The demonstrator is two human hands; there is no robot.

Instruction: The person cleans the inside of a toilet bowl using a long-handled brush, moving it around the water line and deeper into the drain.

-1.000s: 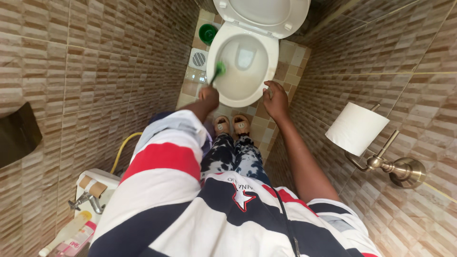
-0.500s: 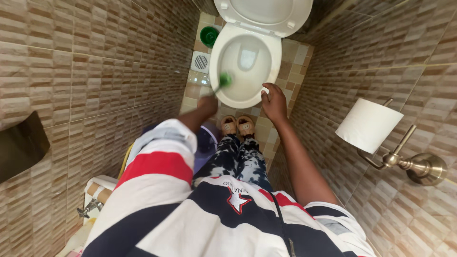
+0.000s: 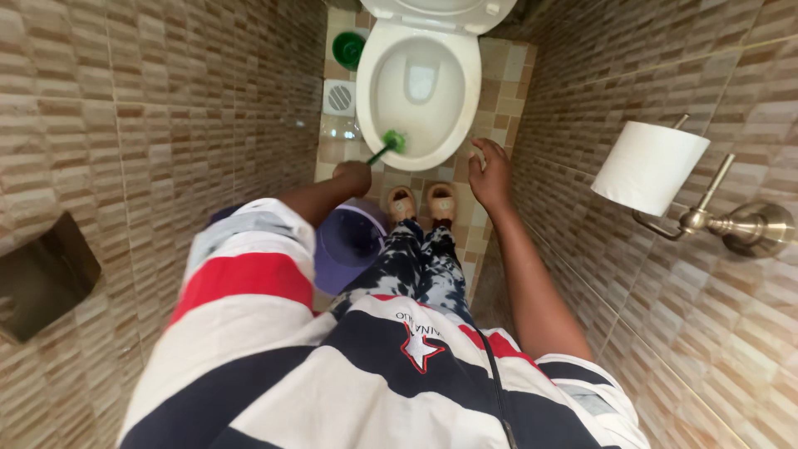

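the left hand (image 3: pixel 353 176) was closed around the handle of a green toilet brush (image 3: pixel 392 142), whose bristle head rested on the near rim of the white toilet bowl (image 3: pixel 420 91). the right hand (image 3: pixel 490 176) hung open with fingers spread, just beside the bowl's near right edge, holding nothing. a purple bucket (image 3: pixel 349 245) stood below the left forearm.

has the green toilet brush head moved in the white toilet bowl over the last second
Yes. The green toilet brush head has slid from the bowl's left inner wall toward the front rim of the white toilet bowl, nearer the left hand.
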